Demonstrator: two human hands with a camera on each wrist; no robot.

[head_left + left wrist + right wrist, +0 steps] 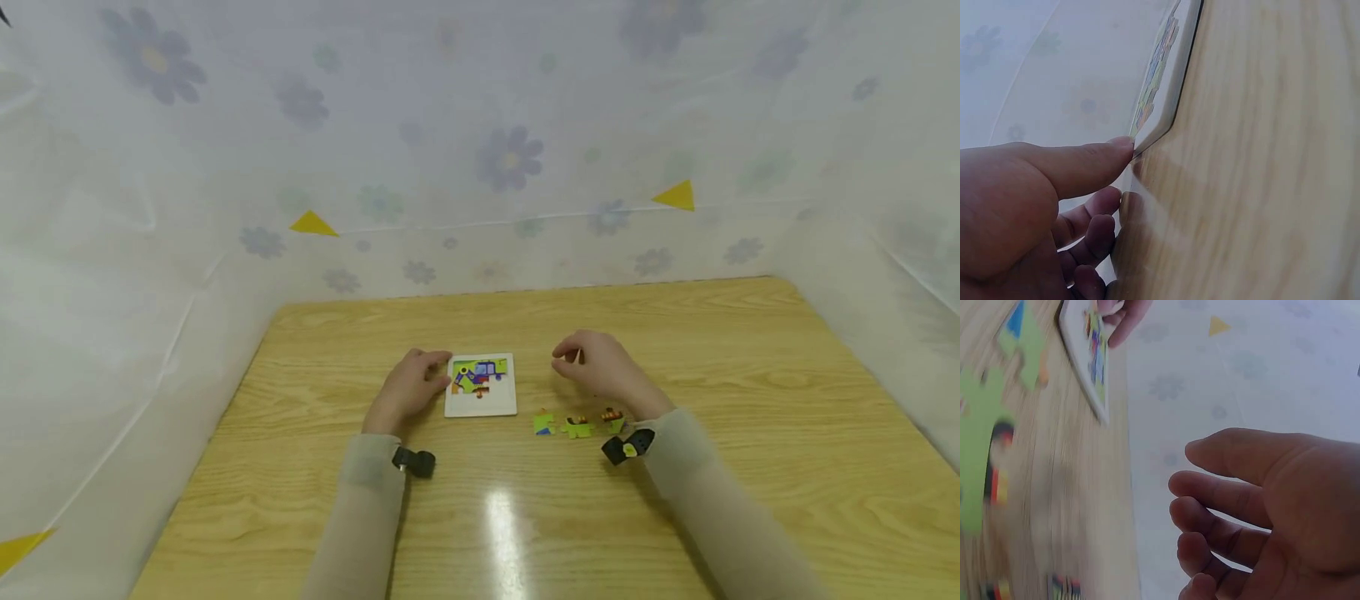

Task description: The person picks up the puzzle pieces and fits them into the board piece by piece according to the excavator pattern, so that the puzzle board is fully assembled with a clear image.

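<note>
A square white puzzle tray [497, 406] lies flat on the wooden table, partly filled with joined pieces [480, 375] picturing a blue and purple vehicle on green. At its left edge, the thumb and index finger of my left hand [408, 387] touch the rim; the left wrist view shows the thumb tip [1124, 144] against a corner. My right hand [600, 367] hovers right of the tray, fingers loosely bent and nothing between them. Just below it lie loose jigsaw pieces: a green and blue one [543, 423], a green one [577, 428] and another [612, 419] near the wrist.
The wooden table [480, 517] extends around both forearms. Pale floral sheeting [450, 125] surrounds its back and sides, with yellow triangles [677, 196] stuck on. Both wrists wear black camera straps, the right one [628, 447] close to the loose pieces.
</note>
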